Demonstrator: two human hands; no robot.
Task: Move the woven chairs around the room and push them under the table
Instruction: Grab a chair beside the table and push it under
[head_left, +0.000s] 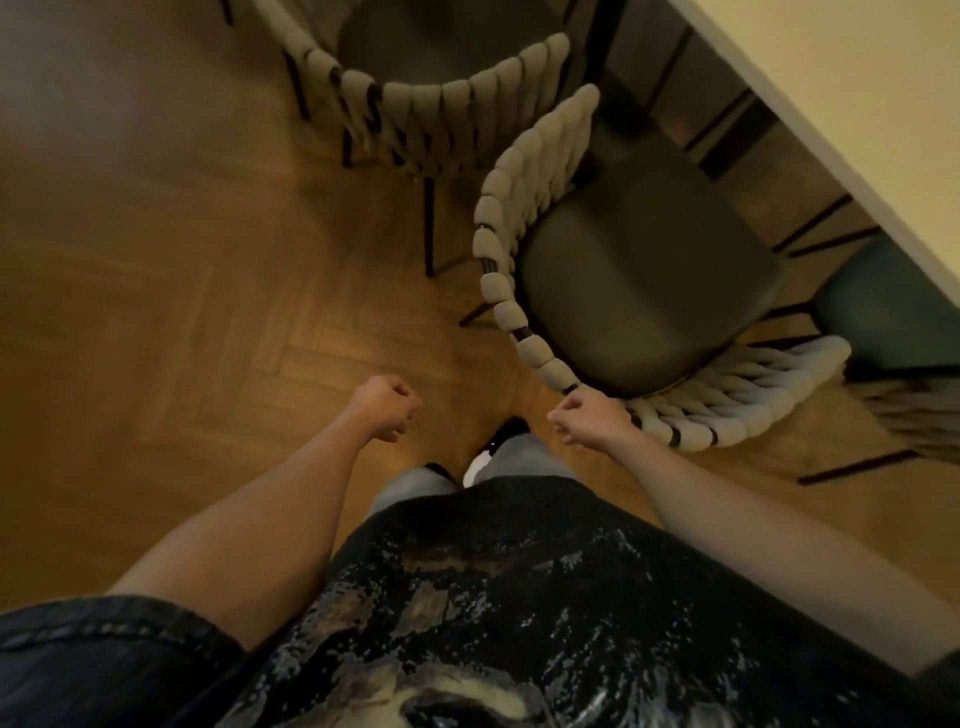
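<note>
1. The right hand (587, 415) curls its fingers (558, 418) at the woven back rim of the nearest chair (644, 291); whether they actually grip the rim cannot be told.
2. The left hand (387, 410) is balled into a fist, holding nothing, apart from the chair over the wooden floor (156, 260).
3. That chair stands at centre right, its seat facing the pale bench (857, 104) at far right, not yet beneath it.
4. A second woven chair (436, 93) stands farther off, just beside the first.
</note>
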